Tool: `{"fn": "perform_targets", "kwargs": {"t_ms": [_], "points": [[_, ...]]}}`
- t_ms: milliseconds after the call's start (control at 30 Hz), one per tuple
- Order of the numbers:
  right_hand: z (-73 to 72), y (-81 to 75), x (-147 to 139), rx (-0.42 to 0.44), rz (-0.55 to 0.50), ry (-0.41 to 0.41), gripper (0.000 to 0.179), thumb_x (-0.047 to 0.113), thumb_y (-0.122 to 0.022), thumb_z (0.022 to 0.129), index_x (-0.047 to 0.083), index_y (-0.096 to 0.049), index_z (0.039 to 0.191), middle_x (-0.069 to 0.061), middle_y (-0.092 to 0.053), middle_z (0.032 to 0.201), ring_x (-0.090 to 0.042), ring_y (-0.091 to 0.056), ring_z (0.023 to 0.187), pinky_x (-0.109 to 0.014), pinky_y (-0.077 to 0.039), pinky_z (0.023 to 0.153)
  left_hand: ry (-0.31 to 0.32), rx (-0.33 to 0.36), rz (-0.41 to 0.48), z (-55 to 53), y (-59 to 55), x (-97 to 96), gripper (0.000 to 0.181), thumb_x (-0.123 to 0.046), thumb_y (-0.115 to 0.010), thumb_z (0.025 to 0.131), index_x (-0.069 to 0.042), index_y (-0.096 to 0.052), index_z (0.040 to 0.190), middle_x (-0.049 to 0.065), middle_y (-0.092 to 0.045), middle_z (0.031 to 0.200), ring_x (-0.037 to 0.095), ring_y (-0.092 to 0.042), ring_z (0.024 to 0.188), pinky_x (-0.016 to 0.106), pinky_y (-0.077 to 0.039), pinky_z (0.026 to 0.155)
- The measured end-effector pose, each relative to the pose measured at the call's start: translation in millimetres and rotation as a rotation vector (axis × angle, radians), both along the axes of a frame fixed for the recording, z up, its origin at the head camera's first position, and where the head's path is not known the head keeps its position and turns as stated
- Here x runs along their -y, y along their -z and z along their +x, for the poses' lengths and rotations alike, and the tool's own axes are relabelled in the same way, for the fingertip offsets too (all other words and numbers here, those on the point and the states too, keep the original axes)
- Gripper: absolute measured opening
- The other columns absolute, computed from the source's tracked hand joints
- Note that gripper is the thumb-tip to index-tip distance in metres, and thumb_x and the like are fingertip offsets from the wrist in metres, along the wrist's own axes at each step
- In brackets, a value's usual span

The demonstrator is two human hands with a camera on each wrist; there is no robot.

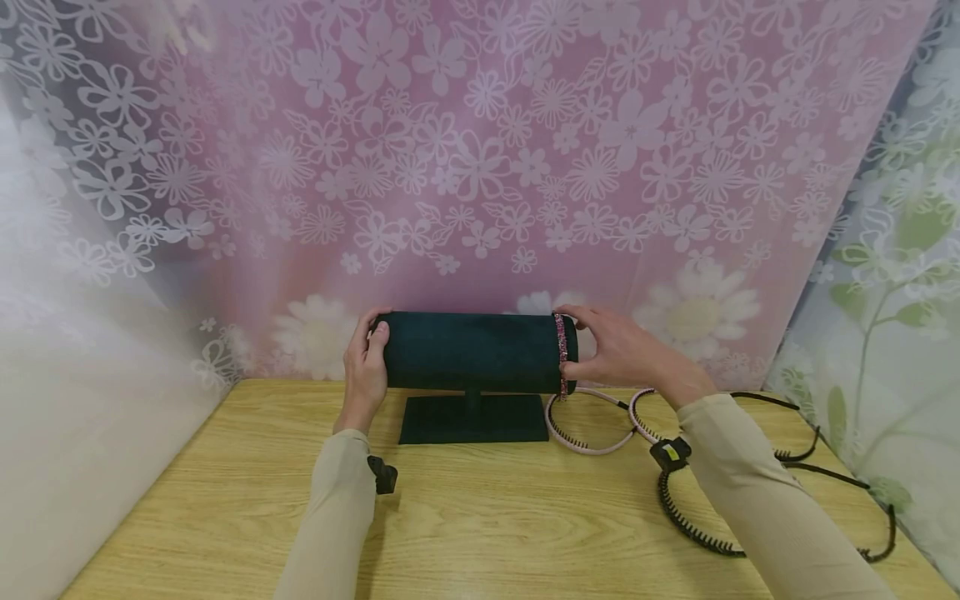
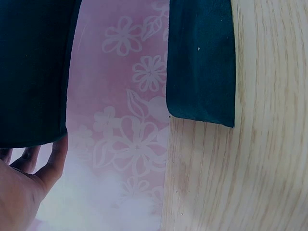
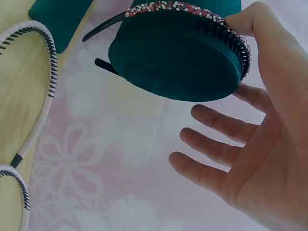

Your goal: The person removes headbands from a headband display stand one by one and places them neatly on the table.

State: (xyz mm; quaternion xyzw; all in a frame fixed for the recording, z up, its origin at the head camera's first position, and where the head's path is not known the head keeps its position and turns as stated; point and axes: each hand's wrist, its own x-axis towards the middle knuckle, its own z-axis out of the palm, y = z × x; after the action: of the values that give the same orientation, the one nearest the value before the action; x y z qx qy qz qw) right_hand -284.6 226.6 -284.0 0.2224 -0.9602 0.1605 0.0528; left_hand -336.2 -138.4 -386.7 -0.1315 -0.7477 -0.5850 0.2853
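Note:
A dark green velvet headband stand (image 1: 472, 352) has a horizontal roll on a short post above a flat base (image 1: 474, 421). My left hand (image 1: 365, 368) holds the roll's left end, thumb in front, other fingers behind. Round the right end sits a headband (image 1: 562, 354) covered in pink, red and white beads. My right hand (image 1: 617, 347) pinches it between thumb and index finger. In the right wrist view, black teeth line the beaded headband (image 3: 178, 6), and its two black tips stick out past the roll. The other fingers of the right hand (image 3: 269, 130) spread apart below.
Two pale pink toothed headbands (image 1: 588, 452) lie on the wooden table (image 1: 480, 517) right of the base. Black toothed headbands (image 1: 693, 533) lie farther right, partly under my right forearm. A flowered pink curtain (image 1: 480, 167) hangs right behind the stand.

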Motion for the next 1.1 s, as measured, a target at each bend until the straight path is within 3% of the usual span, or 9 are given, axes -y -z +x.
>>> {"fn": "perform_targets", "kwargs": {"t_ms": [233, 500, 833, 1100], "points": [[-4.7, 9.6, -3, 0.014, -0.088, -0.039, 0.087, 0.031, -0.075, 0.086, 0.014, -0.033, 0.159, -0.019, -0.056, 0.145, -0.039, -0.057, 0.127, -0.059, -0.049, 0.1, 0.0, -0.001, 0.004, 0.0, 0.9, 0.5, 0.042, -0.04, -0.041, 0.11, -0.019, -0.057, 0.142, 0.001, -0.056, 0.144, 0.022, -0.052, 0.13, 0.05, -0.036, 0.115], [1.9, 25.5, -4, 0.068, -0.26, -0.014, 0.083, 0.026, -0.073, 0.091, 0.02, -0.03, 0.162, -0.018, -0.065, 0.125, -0.031, -0.069, 0.108, -0.049, -0.058, 0.092, 0.0, -0.004, 0.012, 0.0, 1.2, 0.3, 0.041, -0.038, -0.042, 0.11, -0.018, -0.057, 0.142, 0.001, -0.056, 0.144, 0.024, -0.052, 0.13, 0.051, -0.036, 0.114], [15.0, 37.4, -2, 0.026, -0.427, 0.056, 0.076, 0.023, -0.076, 0.091, 0.014, -0.039, 0.157, -0.019, -0.068, 0.118, -0.03, -0.073, 0.098, -0.038, -0.061, 0.075, -0.007, -0.006, 0.0, -0.1, 0.3, -0.6, 0.042, -0.042, -0.04, 0.11, -0.02, -0.057, 0.142, 0.001, -0.056, 0.145, 0.021, -0.052, 0.13, 0.049, -0.036, 0.114], [20.6, 40.9, -2, -0.029, -0.46, 0.078, 0.065, 0.017, -0.074, 0.091, 0.009, -0.048, 0.151, -0.019, -0.072, 0.115, -0.032, -0.074, 0.096, -0.034, -0.061, 0.073, -0.019, -0.014, 0.0, -1.6, 1.2, -0.7, 0.042, -0.038, -0.041, 0.11, -0.017, -0.057, 0.142, 0.004, -0.057, 0.145, 0.025, -0.052, 0.129, 0.052, -0.035, 0.114]]}}
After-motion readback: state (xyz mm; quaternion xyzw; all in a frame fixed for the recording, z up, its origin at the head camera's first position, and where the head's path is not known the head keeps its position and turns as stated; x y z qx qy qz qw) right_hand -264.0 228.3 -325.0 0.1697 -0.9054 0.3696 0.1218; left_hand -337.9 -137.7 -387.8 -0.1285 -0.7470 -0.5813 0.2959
